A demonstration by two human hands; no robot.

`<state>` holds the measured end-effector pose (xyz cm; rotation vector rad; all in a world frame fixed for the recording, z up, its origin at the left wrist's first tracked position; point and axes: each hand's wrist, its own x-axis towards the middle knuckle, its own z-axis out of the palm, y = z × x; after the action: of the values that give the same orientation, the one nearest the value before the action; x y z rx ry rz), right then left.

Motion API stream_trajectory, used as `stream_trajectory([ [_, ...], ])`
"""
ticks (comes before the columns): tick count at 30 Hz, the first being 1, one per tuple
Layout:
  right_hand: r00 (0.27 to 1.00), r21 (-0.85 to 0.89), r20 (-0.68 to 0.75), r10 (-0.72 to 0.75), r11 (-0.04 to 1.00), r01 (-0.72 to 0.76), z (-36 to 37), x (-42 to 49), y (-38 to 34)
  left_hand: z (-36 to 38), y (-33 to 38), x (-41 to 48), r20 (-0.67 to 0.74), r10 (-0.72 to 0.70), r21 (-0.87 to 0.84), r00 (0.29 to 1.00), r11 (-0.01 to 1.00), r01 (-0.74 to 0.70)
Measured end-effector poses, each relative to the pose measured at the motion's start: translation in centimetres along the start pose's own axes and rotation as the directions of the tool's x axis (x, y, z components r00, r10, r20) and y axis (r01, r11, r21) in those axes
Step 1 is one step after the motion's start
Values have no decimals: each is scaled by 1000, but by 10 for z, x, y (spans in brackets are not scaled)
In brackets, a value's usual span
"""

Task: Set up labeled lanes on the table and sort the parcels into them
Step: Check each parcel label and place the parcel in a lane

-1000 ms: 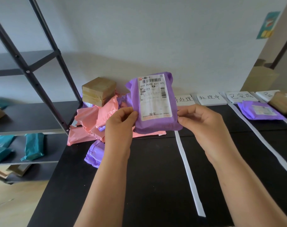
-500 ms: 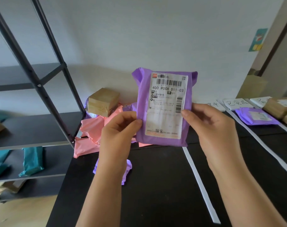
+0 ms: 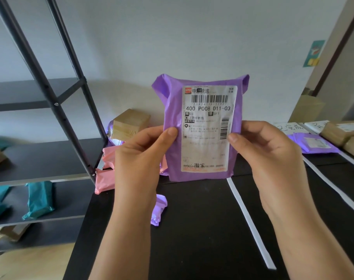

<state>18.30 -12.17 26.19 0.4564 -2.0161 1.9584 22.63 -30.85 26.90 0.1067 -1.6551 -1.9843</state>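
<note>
I hold a purple parcel (image 3: 204, 126) upright in front of me above the black table (image 3: 202, 229), its white shipping label facing me. My left hand (image 3: 143, 158) pinches its left edge and my right hand (image 3: 263, 156) pinches its right edge. White tape strips (image 3: 250, 225) mark lanes on the table. Handwritten lane labels (image 3: 289, 128) lie at the back right. A second purple parcel (image 3: 313, 144) lies flat in a right lane, with brown boxes (image 3: 341, 132) beyond it.
An unsorted pile at the back left holds pink parcels (image 3: 107, 174), a brown box (image 3: 129, 124) and a small purple parcel (image 3: 159, 209). A black metal shelf rack (image 3: 40, 158) stands to the left with teal parcels (image 3: 38, 199) on it.
Both hands have raised the purple parcel higher and closer to me, turning it upright. The view has shifted left, so the lane labels sit nearer the right edge.
</note>
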Motion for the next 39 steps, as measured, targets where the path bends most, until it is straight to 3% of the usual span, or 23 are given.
stream_trajectory([
  [3, 996, -168, -69, -59, 985, 47, -1, 1, -2, 0, -2, 1, 17, 32, 101, 999, 994, -34],
  [7, 973, -546, -71, -219, 825, 145, -10, -3, -2, 2, -20, 3, 47, 71, 301, 996, 950, -82],
  [11, 998, -698, 18, -63, 714, 58, -22, -15, 5, 16, -41, 3, 167, 35, 402, 985, 910, -101],
  [14, 1000, -690, 1, 26, 724, -18, -38, -29, 18, 36, -57, -2, 241, -13, 439, 970, 893, -97],
  [21, 965, -477, -249, 78, 858, -192, -104, -47, 45, 102, -83, -18, 287, -99, 462, 953, 886, -48],
  [31, 897, -378, -442, 2, 906, -188, -271, -54, 67, 257, -118, -89, 337, -70, 489, 939, 865, -111],
  [35, 829, -241, -543, 136, 920, -309, -355, -58, 86, 312, -139, -123, 185, -123, 479, 975, 877, 20],
  [39, 776, -190, -604, 178, 914, -358, -411, -55, 96, 351, -162, -153, 134, -317, 487, 939, 846, 216],
])
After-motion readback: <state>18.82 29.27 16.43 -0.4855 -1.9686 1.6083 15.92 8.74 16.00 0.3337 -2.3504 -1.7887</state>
